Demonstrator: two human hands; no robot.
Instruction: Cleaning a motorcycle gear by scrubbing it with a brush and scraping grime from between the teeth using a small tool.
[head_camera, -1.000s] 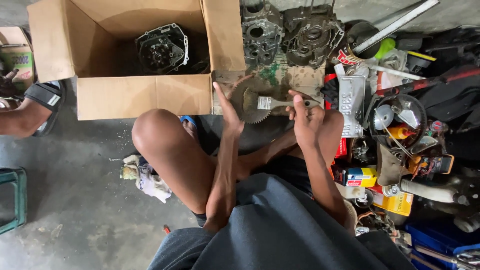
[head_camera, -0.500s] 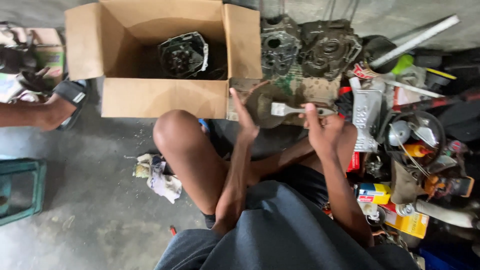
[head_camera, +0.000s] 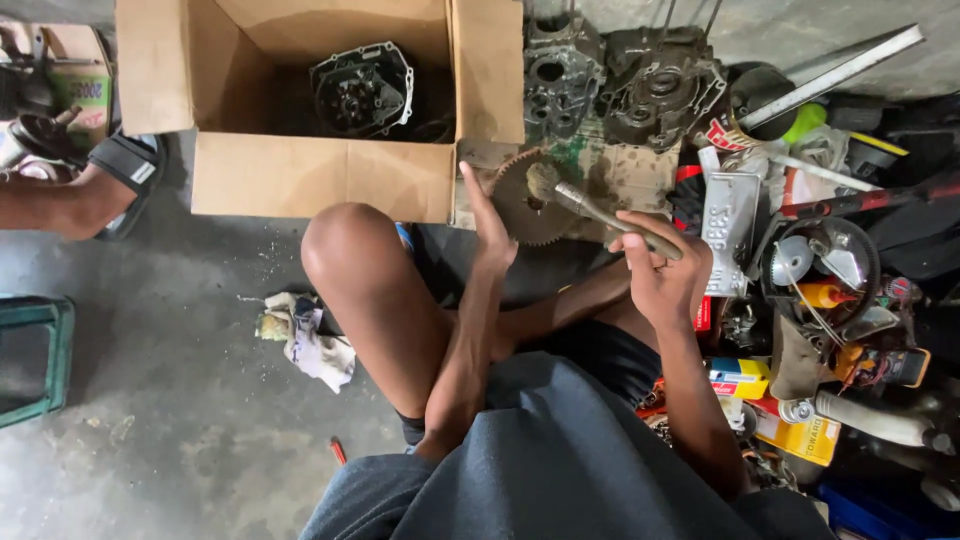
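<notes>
**Gear and rod in hand beside the cardboard box**

We held a toothed gear (head_camera: 528, 200) just right of the cardboard box (head_camera: 320, 175), our left hand (head_camera: 490, 235) flat and open against its edge, fingers straight. Our right hand (head_camera: 655, 265) was closed around a metal rod (head_camera: 615, 220) whose tip met the gear's hub. We judged the work as midway: an engine cover (head_camera: 362, 88) already lay inside the box, while two casings (head_camera: 620, 85) sat right of the box.
</notes>
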